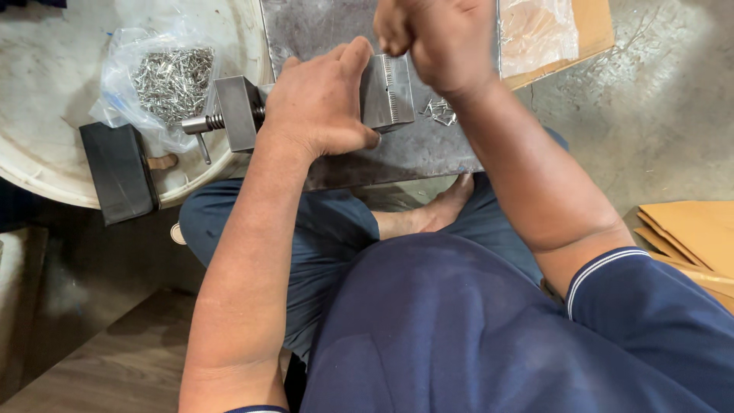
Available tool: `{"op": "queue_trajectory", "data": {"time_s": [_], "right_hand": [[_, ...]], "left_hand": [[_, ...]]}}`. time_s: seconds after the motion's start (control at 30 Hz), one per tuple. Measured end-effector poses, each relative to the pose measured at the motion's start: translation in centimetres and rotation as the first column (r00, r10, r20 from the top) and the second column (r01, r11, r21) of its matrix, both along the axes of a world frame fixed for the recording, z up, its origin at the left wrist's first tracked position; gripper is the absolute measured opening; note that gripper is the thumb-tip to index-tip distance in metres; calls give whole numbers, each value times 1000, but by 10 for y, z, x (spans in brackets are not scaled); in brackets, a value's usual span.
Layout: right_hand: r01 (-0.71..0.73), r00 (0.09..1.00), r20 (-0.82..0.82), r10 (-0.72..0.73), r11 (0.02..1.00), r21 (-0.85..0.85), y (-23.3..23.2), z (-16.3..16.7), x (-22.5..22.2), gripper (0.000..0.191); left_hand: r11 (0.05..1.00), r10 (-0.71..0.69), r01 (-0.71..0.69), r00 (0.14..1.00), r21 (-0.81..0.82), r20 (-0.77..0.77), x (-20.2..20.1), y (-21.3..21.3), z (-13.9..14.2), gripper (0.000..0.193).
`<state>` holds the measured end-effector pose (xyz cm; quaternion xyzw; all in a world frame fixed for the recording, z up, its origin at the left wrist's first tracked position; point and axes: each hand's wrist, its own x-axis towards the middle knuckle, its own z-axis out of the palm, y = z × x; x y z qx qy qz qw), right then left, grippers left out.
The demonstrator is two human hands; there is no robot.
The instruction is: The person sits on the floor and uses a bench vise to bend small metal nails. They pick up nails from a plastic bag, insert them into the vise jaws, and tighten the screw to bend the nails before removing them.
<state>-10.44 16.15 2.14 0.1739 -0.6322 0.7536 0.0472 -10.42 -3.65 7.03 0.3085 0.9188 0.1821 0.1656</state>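
A small steel vise (386,95) with a screw handle (200,126) lies on a grey metal plate (313,27) across my lap. My left hand (317,103) lies over the middle of the vise, fingers wrapped around its body. Just above the vise's jaw block, my right hand (436,38) is closed in a fist; what it holds is hidden. A few small metal pins (440,111) lie on the plate beside the jaw block, under my right wrist.
A clear plastic bag of several shiny metal pins (170,80) rests on a white round drum lid (46,92) at left, next to a black block (118,172). Cardboard with plastic wrap (547,30) lies at top right, more cardboard sheets (692,233) at right on the concrete floor.
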Motion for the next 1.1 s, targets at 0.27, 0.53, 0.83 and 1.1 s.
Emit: {"op": "queue_trajectory", "data": {"time_s": [0.27, 0.53, 0.83, 1.1], "right_hand": [[-31, 1000, -8, 30, 992, -126, -7, 6, 20, 48], [7, 997, -74, -15, 993, -114, -2, 6, 20, 49], [-7, 1000, -16, 4, 987, -163, -3, 0, 32, 46], [-61, 996, -67, 58, 997, -56, -9, 8, 48, 49]], "left_hand": [[1000, -1, 2, 1000, 23, -21, 0, -2, -9, 78], [998, 2, 3, 997, 65, -72, 0, -5, -12, 84], [999, 10, -7, 998, 40, -68, 1, -4, -19, 89], [996, -9, 19, 994, 88, -109, 2, -8, -20, 84]]}}
